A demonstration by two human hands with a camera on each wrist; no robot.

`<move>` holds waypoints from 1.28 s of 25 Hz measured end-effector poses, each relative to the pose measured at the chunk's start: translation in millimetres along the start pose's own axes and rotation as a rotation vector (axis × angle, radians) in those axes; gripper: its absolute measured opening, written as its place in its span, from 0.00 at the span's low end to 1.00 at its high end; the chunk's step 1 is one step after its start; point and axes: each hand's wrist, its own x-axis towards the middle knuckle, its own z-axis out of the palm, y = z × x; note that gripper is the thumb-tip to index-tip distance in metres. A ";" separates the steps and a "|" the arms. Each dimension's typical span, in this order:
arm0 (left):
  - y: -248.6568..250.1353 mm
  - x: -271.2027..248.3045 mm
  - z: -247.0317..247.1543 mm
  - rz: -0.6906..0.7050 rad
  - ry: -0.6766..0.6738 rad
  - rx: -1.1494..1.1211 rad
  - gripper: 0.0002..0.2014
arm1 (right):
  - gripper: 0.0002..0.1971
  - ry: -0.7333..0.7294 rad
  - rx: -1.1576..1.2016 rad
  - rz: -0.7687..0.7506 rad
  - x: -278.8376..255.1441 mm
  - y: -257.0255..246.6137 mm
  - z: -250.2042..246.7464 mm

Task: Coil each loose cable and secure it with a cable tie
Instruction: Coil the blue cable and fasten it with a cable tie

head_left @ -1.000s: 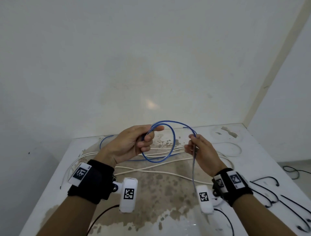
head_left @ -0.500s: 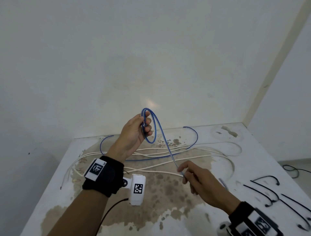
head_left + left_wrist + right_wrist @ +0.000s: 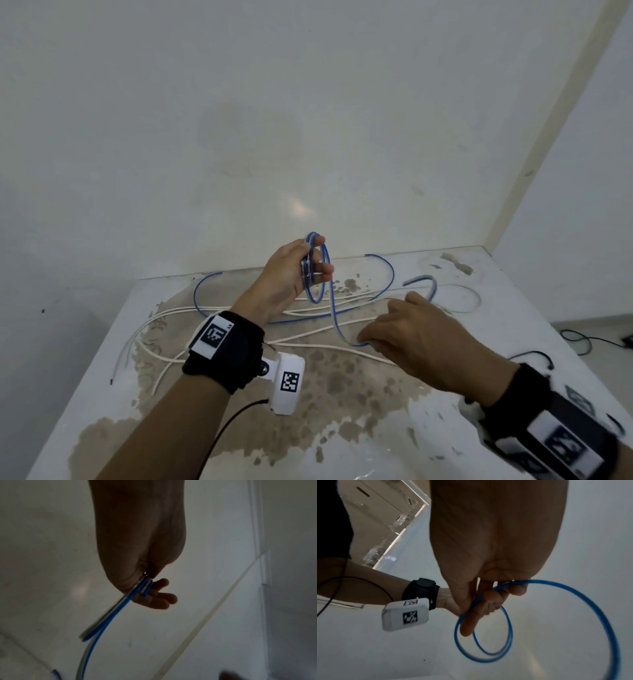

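Observation:
My left hand is raised above the table and grips a small coil of blue cable, held edge-on to the head view. In the left wrist view the loops run between thumb and fingers. From the coil a loose blue strand drops to my right hand, whose curled fingers hold it low over the table. Past that hand the strand arcs up. The right wrist view shows the fingers round the blue strand, with the coil beyond. More blue cable lies on the table.
Long white cables lie tangled across the worn white table. Black cable ties lie near its right edge. A wall stands right behind the table, and a black cord lies on the floor at right.
My left hand raised the coil and turned it edge-on. My right hand left the loop, dropped along the strand, and now carries a fresh bend of it up and inward.

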 end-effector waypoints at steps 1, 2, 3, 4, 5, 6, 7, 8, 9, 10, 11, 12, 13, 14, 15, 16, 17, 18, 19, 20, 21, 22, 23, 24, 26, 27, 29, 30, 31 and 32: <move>-4.6 -2.6 6.8 -0.032 -0.040 0.034 0.15 | 0.16 0.005 -0.006 -0.067 8.2 0.0 -7.6; -9.1 -6.4 13.5 -0.062 -0.090 0.073 0.15 | 0.15 0.019 0.028 -0.104 16.9 0.5 -15.7; -13.2 -11.0 19.1 -0.089 -0.141 0.123 0.15 | 0.13 0.044 0.092 -0.108 25.8 2.1 -24.2; -16.9 -16.3 24.0 -0.113 -0.191 0.180 0.16 | 0.11 0.064 0.175 -0.081 33.1 6.6 -30.6; -19.7 -21.2 27.1 -0.137 -0.240 0.228 0.16 | 0.08 0.073 0.263 -0.036 38.8 12.8 -35.8; -20.7 -25.6 30.0 -0.167 -0.288 0.251 0.16 | 0.06 0.086 0.342 0.012 42.5 20.1 -39.4; -20.3 -29.6 31.6 -0.211 -0.326 0.249 0.16 | 0.04 0.109 0.415 0.060 44.0 26.5 -41.1; -18.4 -33.0 32.2 -0.263 -0.353 0.227 0.15 | 0.04 0.141 0.495 0.110 44.4 32.4 -40.7; -16.9 -35.4 31.9 -0.312 -0.372 0.184 0.15 | 0.04 0.175 0.580 0.163 43.8 37.1 -39.7; -15.2 -36.7 31.1 -0.353 -0.385 0.114 0.13 | 0.04 0.204 0.659 0.219 41.9 41.5 -36.4; -13.2 -37.5 30.5 -0.379 -0.398 0.016 0.11 | 0.04 0.227 0.718 0.273 39.8 43.9 -32.9; -12.1 -37.8 29.6 -0.392 -0.410 -0.095 0.10 | 0.06 0.247 0.763 0.321 36.8 45.1 -27.3; -11.8 -37.5 28.4 -0.392 -0.416 -0.191 0.09 | 0.08 0.268 0.803 0.368 32.8 44.8 -20.9; -11.6 -36.8 27.4 -0.378 -0.406 -0.262 0.09 | 0.11 0.290 0.851 0.422 27.5 43.5 -12.7; -12.0 -35.3 26.2 -0.354 -0.378 -0.308 0.09 | 0.13 0.304 0.919 0.487 22.1 38.9 -3.4; -12.8 -33.3 25.6 -0.324 -0.343 -0.335 0.08 | 0.16 0.304 1.018 0.563 16.7 31.8 7.1; -14.0 -31.2 25.9 -0.296 -0.309 -0.349 0.08 | 0.17 0.292 1.138 0.644 12.2 21.8 17.7; -15.8 -29.6 26.9 -0.274 -0.284 -0.353 0.09 | 0.19 0.278 1.263 0.719 9.9 11.4 28.2; -18.2 -28.0 29.6 -0.256 -0.268 -0.352 0.11 | 0.20 0.272 1.377 0.784 9.9 1.8 36.2; -21.0 -27.2 32.2 -0.240 -0.255 -0.353 0.12 | 0.21 0.271 1.462 0.849 11.9 -4.8 41.5; -24.1 -27.1 36.3 -0.226 -0.247 -0.360 0.13 | 0.21 0.281 1.529 0.917 14.1 -8.6 43.5; -26.8 -27.0 39.8 -0.207 -0.238 -0.380 0.13 | 0.22 0.296 1.594 0.975 16.6 -10.3 42.5; -28.6 -26.9 42.1 -0.183 -0.227 -0.411 0.13 | 0.22 0.315 1.674 1.016 19.0 -11.5 40.9; -29.8 -26.6 43.8 -0.157 -0.216 -0.448 0.13 | 0.22 0.336 1.767 1.039 20.0 -12.1 40.7; -31.0 -24.0 44.1 -0.106 -0.190 -0.509 0.13 | 0.22 0.391 2.002 1.025 23.0 -15.7 39.4; -31.9 -22.6 44.0 -0.088 -0.175 -0.518 0.14 | 0.21 0.450 2.120 1.007 25.6 -17.2 38.5; -36.3 -22.5 45.6 -0.078 -0.148 -0.471 0.13 | 0.19 0.645 2.239 1.017 31.5 -14.5 35.9; -39.7 -24.0 46.8 -0.087 -0.136 -0.412 0.13 | 0.18 0.755 2.227 1.042 33.8 -9.9 34.0; -43.9 -26.3 47.6 -0.104 -0.128 -0.343 0.13 | 0.17 0.846 2.182 1.065 35.6 -4.7 31.8; -48.1 -28.4 47.9 -0.129 -0.128 -0.282 0.13 | 0.16 0.908 2.120 1.080 36.6 0.3 29.1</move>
